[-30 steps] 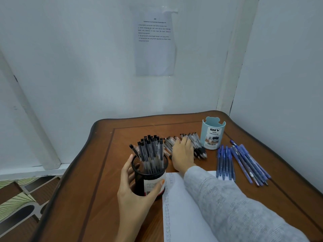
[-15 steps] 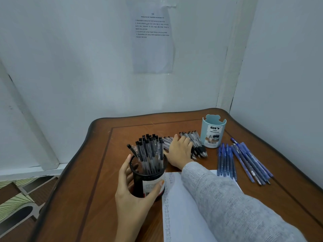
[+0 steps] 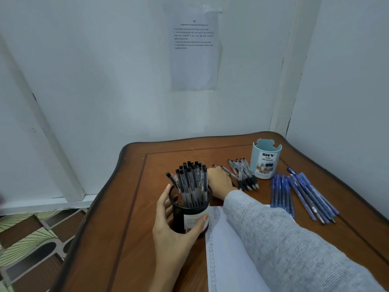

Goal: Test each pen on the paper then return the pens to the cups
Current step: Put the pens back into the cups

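My left hand (image 3: 172, 232) grips a black mesh cup (image 3: 185, 216) near the table's middle, thumb on its label. The cup is packed with black pens (image 3: 191, 182) standing upright. My right hand (image 3: 220, 182) reaches just behind the cup and lies over loose black pens; its fingertips are hidden behind the cup's pens. More loose black pens (image 3: 244, 173) lie in a bundle to the right of that hand. A light blue cup (image 3: 265, 163) stands behind them. Blue pens (image 3: 303, 194) lie in rows at the right. The white paper (image 3: 229, 260), with scribbles down its left edge, lies under my right sleeve.
The wooden table (image 3: 130, 228) sits in a corner, with walls behind and to the right. A printed sheet (image 3: 194, 49) is taped to the back wall. Patterned floor shows past the table's left edge.
My right hand has slid left across the loose black pens, ending behind the mesh cup. My left hand has kept its hold on the cup. The camera has shifted slightly.
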`<state>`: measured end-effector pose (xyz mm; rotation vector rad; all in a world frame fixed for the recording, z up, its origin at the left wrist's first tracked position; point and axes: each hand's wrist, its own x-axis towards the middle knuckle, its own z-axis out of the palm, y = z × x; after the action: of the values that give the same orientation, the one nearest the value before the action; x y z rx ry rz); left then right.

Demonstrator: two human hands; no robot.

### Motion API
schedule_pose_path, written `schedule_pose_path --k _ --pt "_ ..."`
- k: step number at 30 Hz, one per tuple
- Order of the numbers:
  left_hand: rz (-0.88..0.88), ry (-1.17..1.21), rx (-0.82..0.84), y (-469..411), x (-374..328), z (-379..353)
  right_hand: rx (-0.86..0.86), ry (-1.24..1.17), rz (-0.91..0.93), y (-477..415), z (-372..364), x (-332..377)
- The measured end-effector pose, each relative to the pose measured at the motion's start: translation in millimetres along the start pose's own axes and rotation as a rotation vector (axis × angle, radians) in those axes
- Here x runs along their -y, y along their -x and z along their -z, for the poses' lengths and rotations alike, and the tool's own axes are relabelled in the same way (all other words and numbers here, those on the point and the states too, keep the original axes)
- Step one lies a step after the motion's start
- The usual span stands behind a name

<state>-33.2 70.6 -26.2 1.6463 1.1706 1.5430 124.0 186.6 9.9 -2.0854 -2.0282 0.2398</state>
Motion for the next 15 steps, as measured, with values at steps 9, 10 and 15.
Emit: schedule_pose_path --k 9,10,15 --pt "0.005 0.002 0.001 2.2 -0.9 0.8 -0.032 -0.577 0.004 14.4 34.1 -10.7" --pt "0.006 0.002 0.002 2.9 -1.6 1.1 -0.043 -0.689 -0.008 19.0 41.2 -11.2" --pt "-0.011 0.015 0.038 4.8 -7.5 0.6 -0.146 -1.209 -0.131 47.0 68.2 -20.0"
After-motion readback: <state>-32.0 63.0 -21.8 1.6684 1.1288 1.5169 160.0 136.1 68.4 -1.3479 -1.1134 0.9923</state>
